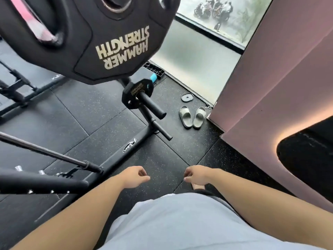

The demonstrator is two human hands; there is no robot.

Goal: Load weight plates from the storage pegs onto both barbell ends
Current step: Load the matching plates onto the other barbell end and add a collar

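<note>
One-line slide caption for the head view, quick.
Left hand and right hand hang empty and loosely curled before a small plate on its storage peg, with a large plate above.

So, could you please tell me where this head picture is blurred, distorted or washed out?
Head view: the big plate is soft at its left edge, though its lettering reads clearly; the window is hazy and pale; the pink wall leans steeply, a wide-angle effect, with a warm glow at its cutout; the left hand, right hand and slippers are sharp.
</note>
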